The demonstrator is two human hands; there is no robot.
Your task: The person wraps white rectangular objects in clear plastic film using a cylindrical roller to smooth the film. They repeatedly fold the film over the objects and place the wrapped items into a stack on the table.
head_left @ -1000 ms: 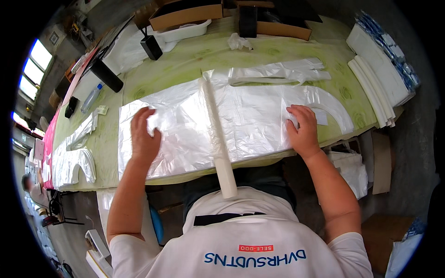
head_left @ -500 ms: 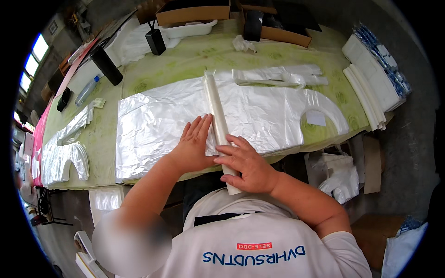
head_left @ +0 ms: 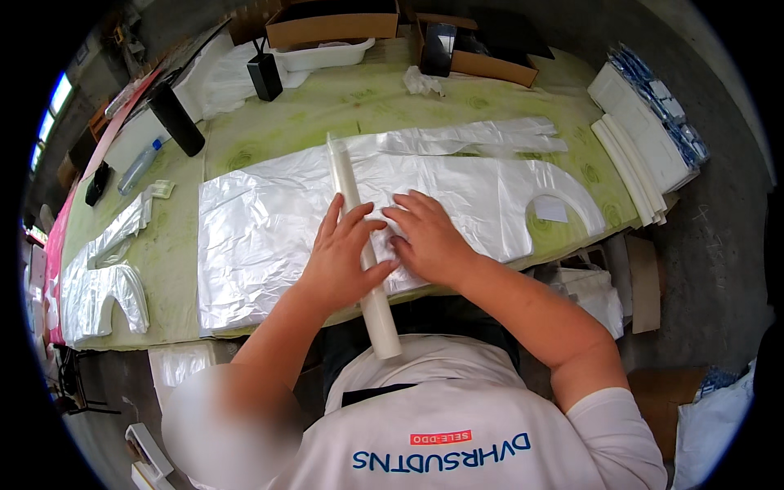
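Far left, we've got plastic pieces point(head_left: 102, 282) on the green tablecloth point(head_left: 173, 273). Next, silvery plastic sheet point(head_left: 253, 237), laid flat. Left hand point(head_left: 341, 261) over the pale roll point(head_left: 379, 320), fingers spread; roll lies across the sheet, near end past the table edge. Right hand point(head_left: 433, 243) just beside, fingers loosely bent, apart; contact we can't tell. Further right, white card point(head_left: 550, 209).

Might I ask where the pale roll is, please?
In the head view, the pale roll lies just left of centre, across the plastic sheets and under the left hand, its near end overhanging the table.
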